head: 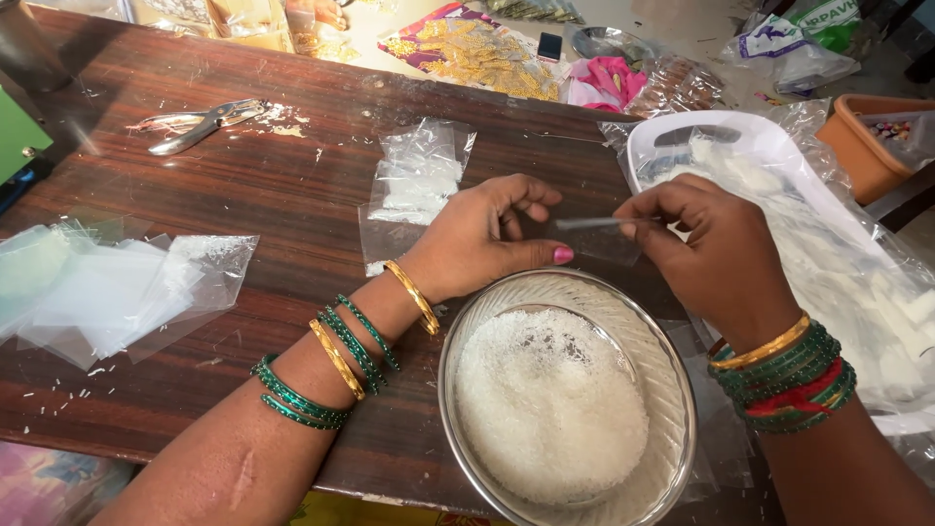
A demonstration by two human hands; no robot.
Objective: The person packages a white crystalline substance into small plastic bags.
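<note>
My left hand (487,239) and my right hand (709,248) hold a small clear plastic pouch (596,234) between them, just above the far rim of a round steel bowl (467,331). Both hands pinch the pouch at its top edge. The bowl holds a heap of fine white grains (550,404). Green and gold bangles sit on both wrists, with red ones on the right wrist too.
Several clear pouches lie in a pile (107,287) at the left and more (419,175) beyond my left hand. Metal pliers (200,122) rest at the far left. A white tray (730,141) lined with plastic stands right, an orange tub (862,141) beyond it.
</note>
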